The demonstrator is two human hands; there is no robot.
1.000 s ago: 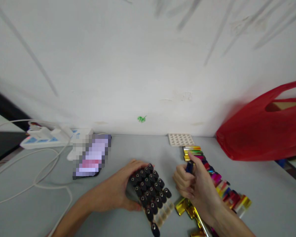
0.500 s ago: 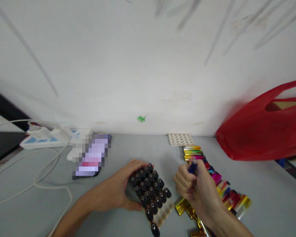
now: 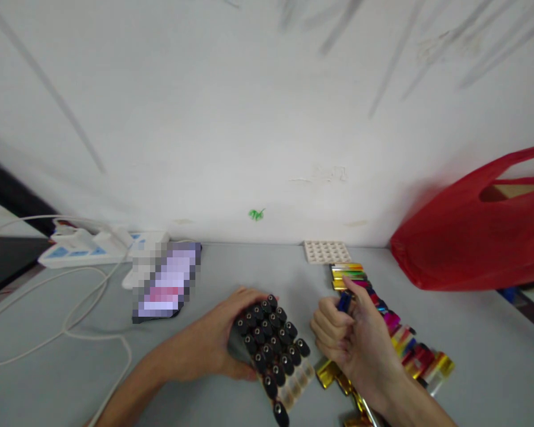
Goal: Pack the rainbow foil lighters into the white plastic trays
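My left hand (image 3: 225, 338) is wrapped round the left side of a pale tray (image 3: 296, 382) and holds it tilted. Rows of black oval pieces (image 3: 267, 341), each with a small metal ring on its end, stand in the tray's slots. Several slots along its lower right show bare. To the right, my right hand (image 3: 345, 332) is closed round what looks like a dark blue lighter (image 3: 344, 301). Its thumb is raised off the top end. Beyond and beneath this hand lie shiny coloured lighters (image 3: 403, 338). Gold ones (image 3: 327, 373) lie below the fingers, partly hidden by the wrist.
An off-white slotted tray (image 3: 327, 252) lies against the wall. A red bag (image 3: 467, 237) stands at the right. On the left are a phone (image 3: 169, 281), a white power strip (image 3: 86, 252) and a loose white cable (image 3: 64, 329) across the grey table (image 3: 196, 403).
My right thumb has lifted from the top of the dark blue lighter and now points up. That hand has shifted very slightly left. The left hand and its tray are nearly unmoved.
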